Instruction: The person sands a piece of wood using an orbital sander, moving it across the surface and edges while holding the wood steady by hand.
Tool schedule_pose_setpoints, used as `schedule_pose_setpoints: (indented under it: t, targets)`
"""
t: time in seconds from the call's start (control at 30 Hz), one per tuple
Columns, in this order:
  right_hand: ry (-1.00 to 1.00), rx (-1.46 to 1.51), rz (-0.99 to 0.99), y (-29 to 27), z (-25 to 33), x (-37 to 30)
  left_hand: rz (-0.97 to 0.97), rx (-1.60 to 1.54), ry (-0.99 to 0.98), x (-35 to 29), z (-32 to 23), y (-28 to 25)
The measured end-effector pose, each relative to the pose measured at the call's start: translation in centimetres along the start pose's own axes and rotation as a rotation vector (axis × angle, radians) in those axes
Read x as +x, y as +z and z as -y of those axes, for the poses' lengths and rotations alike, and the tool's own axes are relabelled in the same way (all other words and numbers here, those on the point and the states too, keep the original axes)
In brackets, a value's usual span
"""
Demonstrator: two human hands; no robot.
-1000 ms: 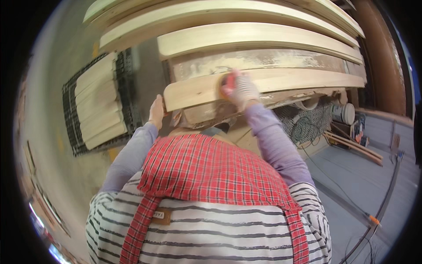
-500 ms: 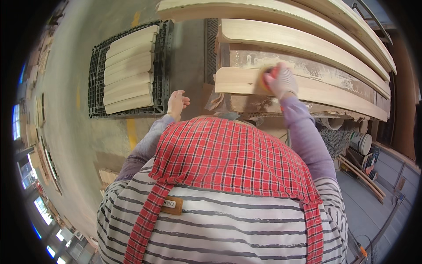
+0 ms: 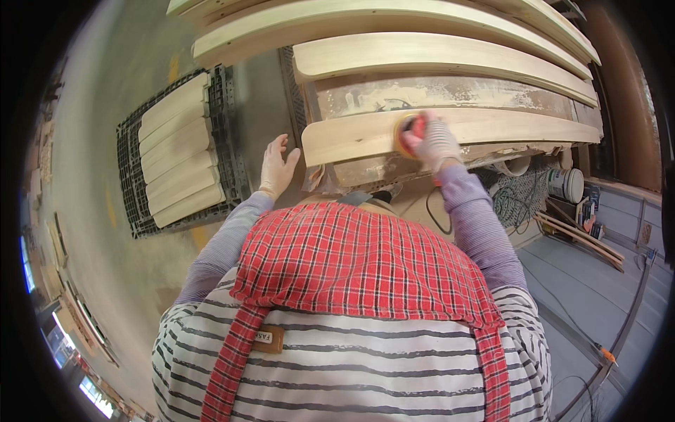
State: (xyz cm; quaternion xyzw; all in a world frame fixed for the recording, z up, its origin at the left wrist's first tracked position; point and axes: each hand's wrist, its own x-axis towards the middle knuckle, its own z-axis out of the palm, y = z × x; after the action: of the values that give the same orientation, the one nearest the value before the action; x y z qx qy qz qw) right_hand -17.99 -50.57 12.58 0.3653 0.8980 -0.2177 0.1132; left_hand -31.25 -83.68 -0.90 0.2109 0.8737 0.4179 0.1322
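A pale wooden board (image 3: 348, 138) with a rounded left end lies nearest me on the worktable (image 3: 344, 107). My gloved right hand (image 3: 440, 144) is wrapped round a red sander (image 3: 410, 133) with a yellowish rim. The sander is at the board's upper face, left of its middle; my fingers hide part of it. Left of the board's rounded end, my gloved left hand (image 3: 279, 169) hangs in the air with fingers apart, holding nothing.
More long boards (image 3: 436, 55) lie beyond the nearest one. A black pallet (image 3: 235, 144) bearing several short boards (image 3: 179, 151) stands on the floor at left. To the right are a white bucket (image 3: 566, 185), wooden strips (image 3: 580, 239) and a cable (image 3: 562, 302).
The boards and pallet have shifted left in view as my head turned. My right hand keeps hold of the sander on the near board. The fingers of my left hand have spread.
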Motion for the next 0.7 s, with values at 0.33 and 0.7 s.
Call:
schedule_pose_setpoints:
  t: [0.33,0.7]
  targets:
    - [0.238,-0.004,-0.296,-2.0,-7.0,3.0,0.116,-0.64,-0.858,9.6,-1.0,7.2]
    - [0.002,0.377,-0.546,0.8,-8.5,-0.4,-0.347,-0.62,-0.583,8.2,-7.3,6.2]
